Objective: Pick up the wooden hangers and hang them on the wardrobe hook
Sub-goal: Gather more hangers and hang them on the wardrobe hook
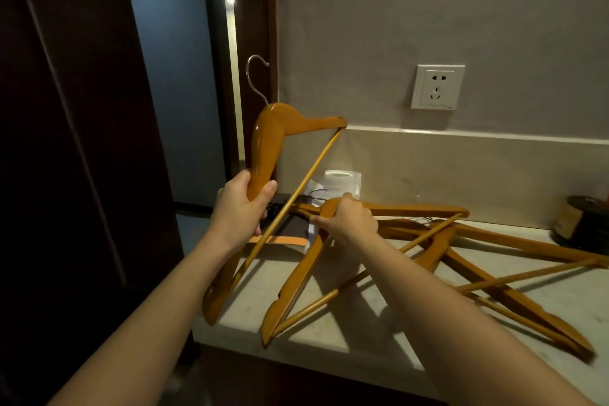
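My left hand point(242, 208) grips one arm of a wooden hanger point(273, 132) and holds it raised, its metal hook point(255, 76) pointing up near the dark door frame. My right hand point(346, 219) closes around the neck of a second wooden hanger point(303, 277) that lies on the pale countertop point(362, 316). Two more wooden hangers point(494, 260) lie crossed on the counter to the right. No wardrobe hook is visible.
A dark wardrobe panel point(66, 142) fills the left side. A white wall socket point(437, 86) sits above the counter. Wrapped white cups point(339, 180), a dark card with an orange strip point(283, 234) and a dark round object point(583, 221) rest on the counter.
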